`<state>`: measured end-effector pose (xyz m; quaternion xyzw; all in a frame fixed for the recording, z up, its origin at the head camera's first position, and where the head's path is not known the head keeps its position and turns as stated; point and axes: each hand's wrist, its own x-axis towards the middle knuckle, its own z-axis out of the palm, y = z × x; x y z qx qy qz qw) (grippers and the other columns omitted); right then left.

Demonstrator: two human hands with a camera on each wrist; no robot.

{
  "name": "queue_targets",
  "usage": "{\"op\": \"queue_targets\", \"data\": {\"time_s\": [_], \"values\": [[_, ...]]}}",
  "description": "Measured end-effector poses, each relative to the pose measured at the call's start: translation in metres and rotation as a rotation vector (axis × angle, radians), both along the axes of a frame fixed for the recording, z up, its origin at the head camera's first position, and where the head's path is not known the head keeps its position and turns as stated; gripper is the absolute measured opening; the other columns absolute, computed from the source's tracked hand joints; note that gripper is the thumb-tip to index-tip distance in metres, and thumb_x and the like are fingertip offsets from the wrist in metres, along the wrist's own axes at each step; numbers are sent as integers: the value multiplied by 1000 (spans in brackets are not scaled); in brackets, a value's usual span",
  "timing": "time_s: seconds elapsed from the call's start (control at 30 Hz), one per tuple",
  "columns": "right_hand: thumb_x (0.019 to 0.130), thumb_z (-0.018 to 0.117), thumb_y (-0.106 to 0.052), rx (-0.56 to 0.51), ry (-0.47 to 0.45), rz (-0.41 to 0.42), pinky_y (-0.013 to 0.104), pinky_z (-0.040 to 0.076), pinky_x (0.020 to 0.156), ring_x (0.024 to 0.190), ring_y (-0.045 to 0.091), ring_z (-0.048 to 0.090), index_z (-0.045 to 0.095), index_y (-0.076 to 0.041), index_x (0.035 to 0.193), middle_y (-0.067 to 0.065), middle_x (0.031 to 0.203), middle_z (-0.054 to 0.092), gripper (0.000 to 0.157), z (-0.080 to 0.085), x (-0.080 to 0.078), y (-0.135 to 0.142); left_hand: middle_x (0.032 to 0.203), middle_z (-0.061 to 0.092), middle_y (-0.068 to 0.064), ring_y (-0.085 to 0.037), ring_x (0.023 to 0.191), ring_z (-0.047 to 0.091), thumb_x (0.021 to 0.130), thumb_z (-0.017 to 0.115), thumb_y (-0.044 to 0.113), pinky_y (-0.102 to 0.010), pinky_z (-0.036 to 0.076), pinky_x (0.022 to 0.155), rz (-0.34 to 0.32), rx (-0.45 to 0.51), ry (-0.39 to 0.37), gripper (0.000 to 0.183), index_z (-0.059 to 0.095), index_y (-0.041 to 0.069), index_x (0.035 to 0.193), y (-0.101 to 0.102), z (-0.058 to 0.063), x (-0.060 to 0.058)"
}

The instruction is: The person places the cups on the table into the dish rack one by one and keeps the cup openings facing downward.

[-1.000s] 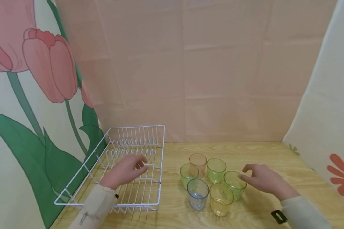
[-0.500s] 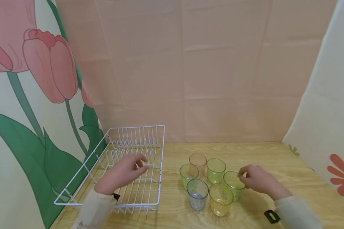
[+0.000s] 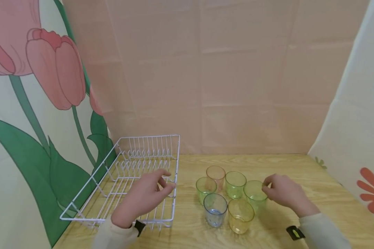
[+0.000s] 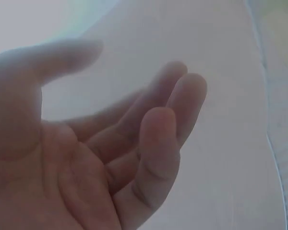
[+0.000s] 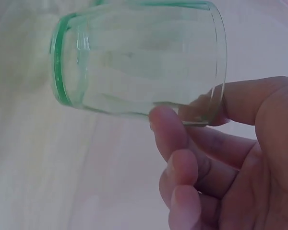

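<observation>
Green and transparent, the rightmost round tumbler (image 3: 254,195) is pinched near its rim by the right hand (image 3: 286,193), beyond the transparent yellow tumbler (image 3: 240,218), and seen higher than earlier, so lifting seems begun; the left hand (image 3: 145,195), holding nothing, is shifted rightward over the white wire rack (image 3: 149,136)

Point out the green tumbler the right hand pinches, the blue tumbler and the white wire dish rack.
Pinched green tumbler (image 5: 139,62): right wrist view, middle of its side wall.
Blue tumbler (image 3: 215,216): head view, its front wall.
White wire dish rack (image 3: 149,136): head view, its back rail.
</observation>
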<state>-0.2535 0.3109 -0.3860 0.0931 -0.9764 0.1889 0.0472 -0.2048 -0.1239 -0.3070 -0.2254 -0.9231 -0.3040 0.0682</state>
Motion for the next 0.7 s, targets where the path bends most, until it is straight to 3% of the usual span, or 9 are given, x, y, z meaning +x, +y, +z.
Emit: {"op": "queue_targets", "data": {"time_s": [0.17, 0.37, 0.5, 0.7], "values": [[91, 57, -24, -8, 56, -90, 32, 38, 43, 51, 15, 50, 74, -4, 105, -2, 69, 65, 30, 21, 8, -4, 88, 70, 10, -3, 65, 58, 99, 61, 43, -27, 49, 60, -5, 88, -2, 46, 60, 11, 131, 18, -1, 2], [90, 54, -27, -11, 184, -188, 31, 32, 38, 46, 15, 46, 74, -8, 107, -1, 76, 68, 33, 46, 23, -25, 88, 69, 11, -4, 70, 60, 100, 59, 43, -27, 51, 66, -52, 170, -24, 50, 55, 10, 137, 44, -3, 0], [90, 55, -25, -7, 301, -180, 28, 29, 36, 41, 13, 40, 74, -8, 106, -3, 69, 66, 31, 55, 31, -48, 88, 68, 11, -4, 69, 61, 102, 53, 49, -26, 51, 66, -119, 190, -77, 56, 51, 10, 142, 60, -7, -1], [89, 59, -18, -75, 408, -94, 25, 27, 36, 37, 7, 37, 75, -6, 103, -5, 65, 67, 25, 67, 42, -85, 90, 69, 7, -7, 70, 65, 103, 45, 54, -27, 53, 68, -208, 264, -192, 60, 46, 12, 146, 77, -13, -7]]}}
